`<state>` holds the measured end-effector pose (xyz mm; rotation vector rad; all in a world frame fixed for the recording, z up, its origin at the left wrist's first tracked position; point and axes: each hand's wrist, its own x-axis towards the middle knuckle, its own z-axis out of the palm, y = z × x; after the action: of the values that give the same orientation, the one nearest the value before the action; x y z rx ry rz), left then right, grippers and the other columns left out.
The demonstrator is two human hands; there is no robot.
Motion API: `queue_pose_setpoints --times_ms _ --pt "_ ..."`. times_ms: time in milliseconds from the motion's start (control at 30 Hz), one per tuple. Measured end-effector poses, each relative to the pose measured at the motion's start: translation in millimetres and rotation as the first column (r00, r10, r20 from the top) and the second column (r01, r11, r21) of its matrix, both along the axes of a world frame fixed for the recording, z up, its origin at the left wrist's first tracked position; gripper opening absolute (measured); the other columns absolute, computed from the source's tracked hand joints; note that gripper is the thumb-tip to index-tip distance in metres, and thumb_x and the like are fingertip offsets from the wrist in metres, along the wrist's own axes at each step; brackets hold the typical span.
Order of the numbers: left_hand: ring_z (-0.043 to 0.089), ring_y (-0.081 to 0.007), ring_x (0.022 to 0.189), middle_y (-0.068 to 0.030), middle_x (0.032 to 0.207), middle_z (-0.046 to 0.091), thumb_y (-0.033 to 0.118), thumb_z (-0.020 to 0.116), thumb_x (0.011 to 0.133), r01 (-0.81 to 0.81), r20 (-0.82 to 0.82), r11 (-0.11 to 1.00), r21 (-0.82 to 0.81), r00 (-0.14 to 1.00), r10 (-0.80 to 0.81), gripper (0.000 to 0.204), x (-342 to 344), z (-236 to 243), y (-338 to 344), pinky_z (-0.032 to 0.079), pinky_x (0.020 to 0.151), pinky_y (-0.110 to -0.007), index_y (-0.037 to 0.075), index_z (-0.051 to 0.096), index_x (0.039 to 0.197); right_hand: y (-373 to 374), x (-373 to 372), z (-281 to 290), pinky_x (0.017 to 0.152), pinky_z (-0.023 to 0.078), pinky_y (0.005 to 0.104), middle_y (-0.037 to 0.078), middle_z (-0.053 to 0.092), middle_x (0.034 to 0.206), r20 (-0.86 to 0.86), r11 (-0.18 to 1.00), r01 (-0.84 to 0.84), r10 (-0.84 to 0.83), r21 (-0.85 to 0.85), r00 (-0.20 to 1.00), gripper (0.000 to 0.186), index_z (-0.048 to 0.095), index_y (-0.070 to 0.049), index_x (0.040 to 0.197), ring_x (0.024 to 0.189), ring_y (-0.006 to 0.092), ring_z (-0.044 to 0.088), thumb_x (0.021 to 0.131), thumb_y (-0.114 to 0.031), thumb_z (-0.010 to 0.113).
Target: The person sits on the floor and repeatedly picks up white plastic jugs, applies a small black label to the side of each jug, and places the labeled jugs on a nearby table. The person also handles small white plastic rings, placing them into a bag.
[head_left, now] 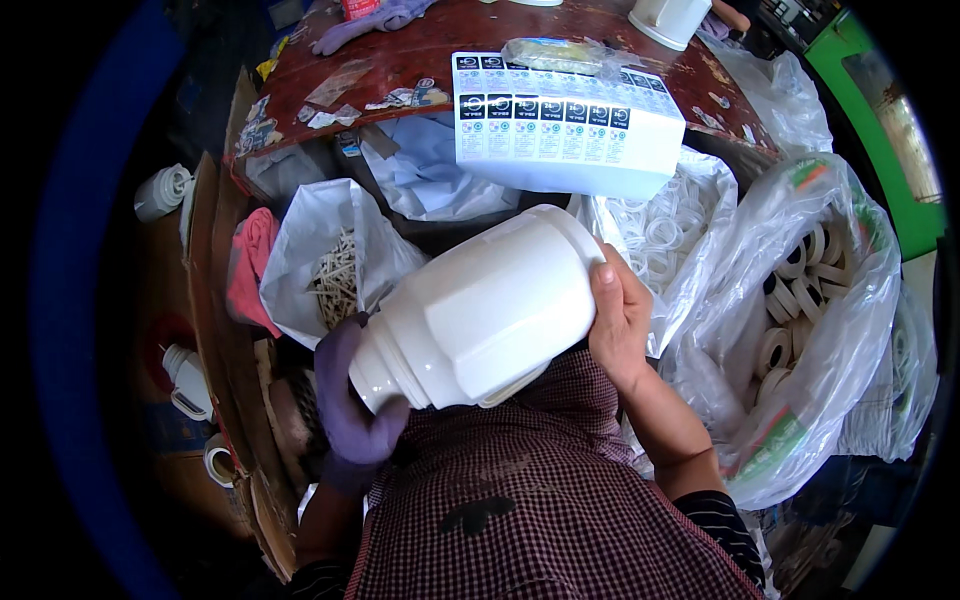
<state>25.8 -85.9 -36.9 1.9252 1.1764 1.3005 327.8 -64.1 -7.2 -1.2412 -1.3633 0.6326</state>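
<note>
A white plastic thermos jug (pixel 505 305) lies tilted across my lap, its stepped neck toward the lower left and its broad base toward the upper right. My left hand (pixel 350 405), in a purple glove, is wrapped round the neck. Bare, my right hand (pixel 618 315) grips the base end, with the thumb on the near side and the fingers mostly hidden behind. Part of what looks like a handle shows under the jug. Just beyond it, a sheet of printed labels (pixel 640 140) hangs over the table edge.
Around me stand a bag of thin pale sticks (pixel 290 270), a bag of clear rings (pixel 720 195) and a bag of off-white rings (pixel 690 360). The worn red table (pixel 400 60) carries a purple glove (pixel 370 25) and another white jug (pixel 668 20). More jugs (pixel 185 380) stand at left.
</note>
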Motion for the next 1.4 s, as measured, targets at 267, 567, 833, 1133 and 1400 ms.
queue_pose_setpoints --times_ms 267,567,833,1133,1400 --pt "0.06 -0.021 0.116 -0.0141 0.124 0.064 0.018 0.067 0.092 0.194 0.252 0.787 -0.585 0.966 -0.051 0.051 8.6 -62.6 11.2 0.047 0.101 -0.037 0.001 0.049 0.136 -24.2 -4.9 25.8 0.06 0.048 0.0357 0.013 0.054 0.085 0.472 0.767 -0.369 0.097 0.526 0.876 0.044 0.072 -0.001 0.113 0.073 0.0252 0.055 0.094 -0.039 0.063" --pt "0.06 -0.0261 0.117 -0.0163 0.131 0.06 0.02 0.074 0.087 0.236 0.426 0.822 -0.518 0.905 0.008 0.052 21.9 -53.5 13.2 0.047 0.1 -0.039 0.002 0.054 0.131 -20.6 5.2 -10.7 0.068 0.049 0.0358 0.013 0.057 0.09 0.347 0.874 -0.226 0.071 0.43 0.935 0.035 0.068 0.0 0.118 0.08 0.0288 0.058 0.094 -0.025 0.061" --pt "0.038 -0.048 0.136 -0.0237 0.148 0.038 0.014 0.084 0.066 0.319 -0.407 0.937 0.139 0.881 -0.24 0.058 12.2 49.6 20.5 0.036 0.111 -0.054 0.011 0.065 0.121 23.7 8.2 -80.9 0.085 0.051 0.0284 0.008 0.067 0.109 -0.776 0.923 -0.237 -0.094 -0.302 0.624 0.04 0.059 0.004 0.128 0.098 0.0137 0.062 0.106 -0.028 0.045" --pt "0.051 -0.0298 0.13 -0.0139 0.145 0.049 0.051 0.034 0.104 0.574 0.897 0.689 -0.441 0.255 0.361 0.063 14.7 -26.8 73.5 0.045 0.106 -0.043 0.006 0.037 0.148 -23.1 -2.2 -39.5 0.084 0.05 0.0414 0.015 0.06 0.114 0.432 0.81 -0.443 0.265 0.386 0.862 0.04 0.066 -0.003 0.12 0.099 0.0271 0.06 0.086 -0.023 0.074" --pt "0.055 -0.0295 0.126 -0.0158 0.14 0.053 0.046 0.047 0.097 0.514 0.767 0.718 -0.47 0.641 0.043 0.066 3.3 -33.2 127.5 0.044 0.107 -0.042 0.003 0.041 0.147 96.3 104.9 7.3 0.087 0.051 0.0427 0.015 0.067 0.098 0.558 0.888 0.091 -0.361 0.452 0.747 0.013 0.068 -0.002 0.095 0.097 0.0353 0.063 0.083 -0.003 0.067"
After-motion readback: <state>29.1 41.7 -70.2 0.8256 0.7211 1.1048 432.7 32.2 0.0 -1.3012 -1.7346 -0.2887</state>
